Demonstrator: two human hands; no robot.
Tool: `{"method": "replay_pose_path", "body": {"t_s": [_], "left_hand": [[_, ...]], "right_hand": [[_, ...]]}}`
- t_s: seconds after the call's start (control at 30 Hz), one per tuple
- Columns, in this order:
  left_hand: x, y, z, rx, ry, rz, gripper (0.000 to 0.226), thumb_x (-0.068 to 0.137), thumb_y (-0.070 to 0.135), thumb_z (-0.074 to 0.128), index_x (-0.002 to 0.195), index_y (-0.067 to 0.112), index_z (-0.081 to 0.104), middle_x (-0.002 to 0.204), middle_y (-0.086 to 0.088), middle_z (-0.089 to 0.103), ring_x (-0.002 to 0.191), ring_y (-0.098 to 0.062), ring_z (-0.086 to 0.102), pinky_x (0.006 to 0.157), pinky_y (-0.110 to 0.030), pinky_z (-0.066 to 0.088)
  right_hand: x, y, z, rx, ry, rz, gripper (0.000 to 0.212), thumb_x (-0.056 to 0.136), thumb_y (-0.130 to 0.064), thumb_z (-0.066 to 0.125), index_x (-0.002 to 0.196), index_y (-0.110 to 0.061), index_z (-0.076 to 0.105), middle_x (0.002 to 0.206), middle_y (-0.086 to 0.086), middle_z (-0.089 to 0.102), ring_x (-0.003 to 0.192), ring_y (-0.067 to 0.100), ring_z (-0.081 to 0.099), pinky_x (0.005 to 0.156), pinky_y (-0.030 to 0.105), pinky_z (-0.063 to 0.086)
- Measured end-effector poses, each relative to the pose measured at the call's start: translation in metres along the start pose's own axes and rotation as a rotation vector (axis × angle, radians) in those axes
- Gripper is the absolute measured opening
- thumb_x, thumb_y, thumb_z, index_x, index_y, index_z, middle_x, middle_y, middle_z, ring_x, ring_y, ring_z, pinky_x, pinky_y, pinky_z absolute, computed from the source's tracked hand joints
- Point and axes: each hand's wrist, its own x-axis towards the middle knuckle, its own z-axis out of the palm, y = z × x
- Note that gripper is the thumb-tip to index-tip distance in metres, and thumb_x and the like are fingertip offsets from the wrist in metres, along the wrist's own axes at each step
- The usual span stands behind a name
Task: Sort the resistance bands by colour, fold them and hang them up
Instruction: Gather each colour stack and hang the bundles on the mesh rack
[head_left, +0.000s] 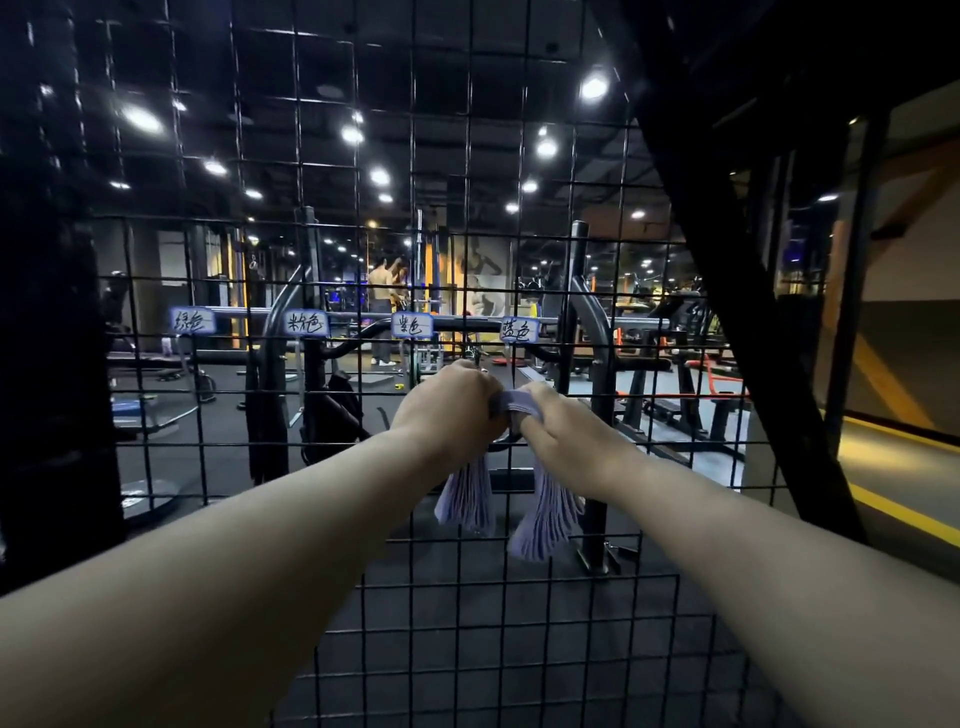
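Left hand (449, 402) and right hand (558, 415) both clench a folded bundle of pale lilac resistance bands (514, 402) against the wire grid panel (311, 519), under the fourth label (519, 330) — its hook is hidden, so a missed catch could drop the stack.

Four handwritten tags clipped on the wire grid (358, 566): 绿色 (192, 320), 粉色 (307, 323), 紫色 (411, 326), 蓝色 (518, 330), going left to right.
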Motion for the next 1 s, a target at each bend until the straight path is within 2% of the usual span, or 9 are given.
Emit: {"method": "replay_pose_path", "body": {"t_s": [0.07,0.17,0.37,0.47,0.57,0.7,0.8,0.87,1.0], "left_hand": [[0.003,-0.001,0.002,0.001,0.011,-0.014,0.018,0.091,0.033,0.062,0.077,0.021,0.062,0.089,0.001,0.056,0.074,-0.019,0.058,0.063,-0.03,0.046],[0.01,-0.002,0.003,-0.056,-0.019,-0.053,0.018,0.09,0.032,0.065,0.081,0.018,0.07,0.083,0.001,0.063,0.068,-0.017,0.062,0.061,-0.032,0.054],[0.005,-0.002,0.01,-0.057,0.002,0.003,0.021,0.089,0.025,0.062,0.07,0.029,0.054,0.08,0.001,0.052,0.085,-0.022,0.058,0.073,-0.033,0.05],[-0.005,0.0,0.02,-0.121,0.08,-0.034,0.012,0.094,0.024,0.058,0.096,0.019,0.069,0.092,0.001,0.051,0.081,-0.022,0.062,0.075,-0.037,0.053],[-0.014,0.004,0.028,-0.163,0.101,-0.093,0.025,0.098,0.025,0.05,0.118,0.015,0.062,0.114,-0.004,0.051,0.089,-0.028,0.063,0.079,-0.04,0.053],[-0.021,0.005,0.033,-0.269,0.082,-0.148,0.021,0.096,0.027,0.048,0.114,0.018,0.056,0.116,-0.006,0.047,0.092,-0.032,0.06,0.085,-0.047,0.052],[-0.027,0.01,0.033,-0.337,0.05,-0.216,0.019,0.093,0.019,0.051,0.112,0.013,0.051,0.121,-0.008,0.044,0.086,-0.026,0.053,0.083,-0.039,0.048],[-0.031,0.014,0.034,-0.386,0.03,-0.224,0.031,0.088,0.013,0.055,0.118,0.013,0.047,0.123,-0.007,0.039,0.089,-0.025,0.051,0.085,-0.038,0.048],[-0.035,0.011,0.039,-0.45,0.043,-0.231,0.029,0.084,0.008,0.054,0.11,0.013,0.043,0.111,-0.003,0.039,0.095,-0.02,0.045,0.084,-0.028,0.039]], "right_hand": [[0.001,0.001,-0.003,0.074,-0.033,0.01,0.016,0.103,-0.026,0.037,0.11,-0.019,0.049,0.085,0.007,0.058,0.069,0.023,0.051,0.063,0.043,0.045],[0.003,0.001,-0.008,0.133,-0.036,0.02,0.019,0.104,-0.029,0.039,0.111,-0.017,0.051,0.093,0.021,0.062,0.072,0.023,0.051,0.061,0.035,0.039],[0.002,0.009,0.005,-0.035,0.002,0.001,0.009,0.103,-0.032,0.035,0.107,-0.025,0.041,0.088,0.001,0.055,0.072,0.02,0.055,0.067,0.041,0.047],[-0.003,0.009,0.012,-0.027,0.027,0.015,0.012,0.102,-0.028,0.035,0.113,-0.024,0.036,0.1,0.004,0.054,0.079,0.023,0.055,0.069,0.043,0.046],[-0.008,0.004,0.021,-0.045,0.089,0.017,0.019,0.101,-0.021,0.036,0.119,-0.017,0.036,0.112,0.009,0.051,0.085,0.027,0.055,0.071,0.042,0.047],[-0.004,-0.001,0.026,0.041,0.113,0.08,0.027,0.097,-0.023,0.037,0.124,-0.019,0.037,0.112,0.009,0.053,0.086,0.027,0.057,0.071,0.041,0.049],[-0.004,-0.002,0.029,0.11,0.158,0.119,0.034,0.095,-0.025,0.042,0.129,-0.023,0.038,0.112,0.009,0.058,0.088,0.027,0.059,0.075,0.041,0.051],[-0.008,-0.001,0.032,0.099,0.155,0.125,0.044,0.093,-0.021,0.046,0.135,-0.021,0.033,0.114,0.007,0.056,0.093,0.027,0.059,0.078,0.04,0.052],[-0.014,0.003,0.039,0.096,0.176,0.165,0.049,0.088,-0.013,0.052,0.132,-0.019,0.031,0.107,0.01,0.059,0.083,0.025,0.058,0.062,0.031,0.044]]}}
